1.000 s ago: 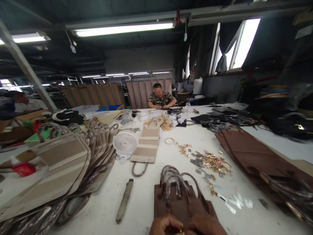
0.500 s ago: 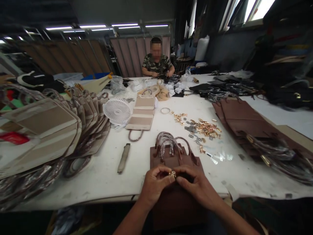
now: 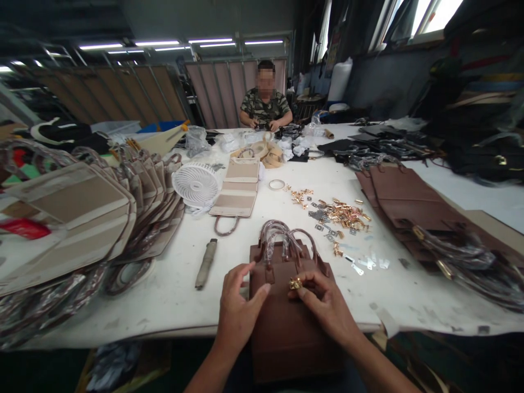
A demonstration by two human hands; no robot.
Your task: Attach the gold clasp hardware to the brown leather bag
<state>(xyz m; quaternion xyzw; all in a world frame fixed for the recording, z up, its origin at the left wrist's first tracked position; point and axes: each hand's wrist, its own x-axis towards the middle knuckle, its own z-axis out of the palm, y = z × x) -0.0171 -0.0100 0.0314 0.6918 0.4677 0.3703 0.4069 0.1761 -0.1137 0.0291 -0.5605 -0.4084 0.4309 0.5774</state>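
Brown handbag [image 3: 286, 322] lies flat at the near edge of the white table [image 3: 184, 305], left hand [image 3: 239, 311] pressing it steady with fingers spread apart, right hand [image 3: 323, 305] pinching a gold clasp [image 3: 295, 283] against its front for seating.

No readable text, labels, brands or numbers anywhere on bags, hardware or table

white worktable [image 3: 184, 295] | ceiling tube lights [image 3: 164, 42] | bright window [image 3: 434, 13]
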